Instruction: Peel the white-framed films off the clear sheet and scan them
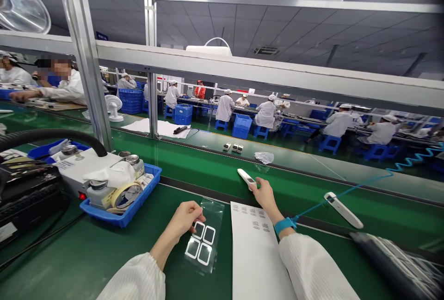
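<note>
My right hand, with a blue wrist strap on its wrist, grips the near end of a white handheld device with a small dark display, over the green belt. In front of me lies a clear plastic sheet bearing several white-framed dark screen covers. My left hand has its fingers closed at the sheet's left edge, touching the upper-left cover; the fingertips are partly hidden. Between my arms is white paper printed with small grey marks. A second white device rests at right.
A blue tray with jars and a tape roll stands left, beside a grey-white machine with a black hose. A blurred dark stack is at lower right. The strap's coiled blue cord crosses the belt. Co-workers sit beyond.
</note>
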A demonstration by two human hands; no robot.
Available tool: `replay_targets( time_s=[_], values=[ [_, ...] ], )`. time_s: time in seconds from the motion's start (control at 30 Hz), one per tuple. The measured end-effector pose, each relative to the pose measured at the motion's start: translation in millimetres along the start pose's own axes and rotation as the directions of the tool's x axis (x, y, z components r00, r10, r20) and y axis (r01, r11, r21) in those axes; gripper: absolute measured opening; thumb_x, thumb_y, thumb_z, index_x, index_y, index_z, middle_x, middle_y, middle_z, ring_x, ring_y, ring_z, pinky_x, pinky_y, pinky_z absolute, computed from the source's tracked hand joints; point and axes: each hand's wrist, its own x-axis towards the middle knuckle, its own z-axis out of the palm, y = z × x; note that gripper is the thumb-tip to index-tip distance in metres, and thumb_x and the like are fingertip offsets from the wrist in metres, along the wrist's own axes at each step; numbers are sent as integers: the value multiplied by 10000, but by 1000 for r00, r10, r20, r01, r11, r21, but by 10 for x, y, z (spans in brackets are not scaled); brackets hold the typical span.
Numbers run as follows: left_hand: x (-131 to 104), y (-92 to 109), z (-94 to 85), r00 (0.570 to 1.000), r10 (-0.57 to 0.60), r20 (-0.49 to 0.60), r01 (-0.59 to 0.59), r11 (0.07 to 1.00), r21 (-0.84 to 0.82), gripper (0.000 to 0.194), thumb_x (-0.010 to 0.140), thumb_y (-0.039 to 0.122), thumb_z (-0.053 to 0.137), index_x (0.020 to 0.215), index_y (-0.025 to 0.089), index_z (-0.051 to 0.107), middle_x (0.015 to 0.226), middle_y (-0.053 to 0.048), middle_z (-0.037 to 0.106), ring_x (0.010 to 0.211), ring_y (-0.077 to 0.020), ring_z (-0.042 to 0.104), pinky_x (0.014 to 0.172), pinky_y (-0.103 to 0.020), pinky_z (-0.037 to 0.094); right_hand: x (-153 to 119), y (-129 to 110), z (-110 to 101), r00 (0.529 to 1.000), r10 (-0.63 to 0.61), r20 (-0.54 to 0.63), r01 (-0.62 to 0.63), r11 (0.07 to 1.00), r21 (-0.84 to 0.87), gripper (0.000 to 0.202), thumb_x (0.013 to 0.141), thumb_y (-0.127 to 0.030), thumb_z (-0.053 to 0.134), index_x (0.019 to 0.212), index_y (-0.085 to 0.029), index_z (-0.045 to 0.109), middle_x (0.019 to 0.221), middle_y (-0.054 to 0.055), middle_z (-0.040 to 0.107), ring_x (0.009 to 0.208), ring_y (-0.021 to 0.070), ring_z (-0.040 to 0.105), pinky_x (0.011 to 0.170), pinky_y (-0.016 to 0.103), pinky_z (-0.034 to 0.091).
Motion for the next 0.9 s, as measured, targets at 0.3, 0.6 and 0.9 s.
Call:
replay_targets(
  time_s=[0.3,0.6,0.9],
  values=[
    [47,-46,81,992,-78,-102,57,980,-193,299,737,448,576,709,170,469,668,-70,677,545,-149,621,475,-223,445,-1139,-561,323,913,-176,367,23,922,387,227,787,-406,482,787,-184,526,615,-15,587,383,162,593,266,193,361],
    [51,-102,102,990,-32,-137,2,977,-215,305,722,452,581,704,164,482,622,-48,654,507,-133,586,470,-221,434,-1304,-626,470,907,-202,368,13,891,455,273,807,-409,545,788,-144,611,525,23,602,468,185,600,425,253,456],
    [24,-63,106,989,24,-149,-43,991,-126,346,689,519,560,686,188,458,629,-48,655,507,-140,584,415,-198,371,-1451,-742,337,861,-463,211,395,869,299,152,823,-167,496,677,-194,527,814,27,472,671,176,518,578,298,420]
  ],
)
